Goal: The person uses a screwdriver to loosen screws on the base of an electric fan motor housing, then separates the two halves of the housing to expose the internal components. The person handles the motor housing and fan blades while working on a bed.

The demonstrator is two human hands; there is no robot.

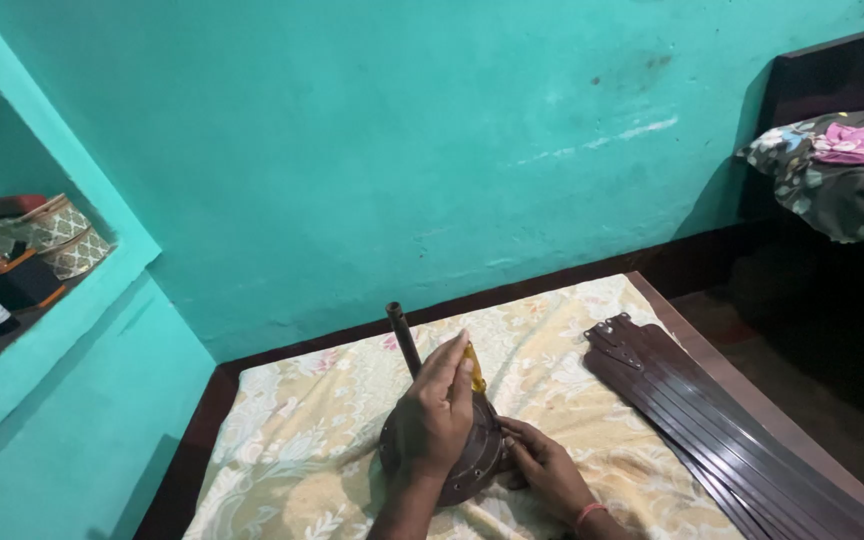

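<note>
Turquoise walls round a bed (302,440) with floral sheet. On it, ceiling fan motor (467,460) with downrod. Left hand (437,415) closed on yellow-handled screwdriver (474,368) above motor; right hand (544,462) gripping motor's edge. Stacked brown fan blades (692,400) alongside. Patterned baskets (64,235) in wall niche, contents hidden.

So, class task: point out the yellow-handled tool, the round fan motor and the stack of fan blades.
yellow-handled tool (474,368), head view, on the yellow handle.
round fan motor (480,458), head view, on its dark rim.
stack of fan blades (697,410), head view, mid-length of the top blade.
</note>
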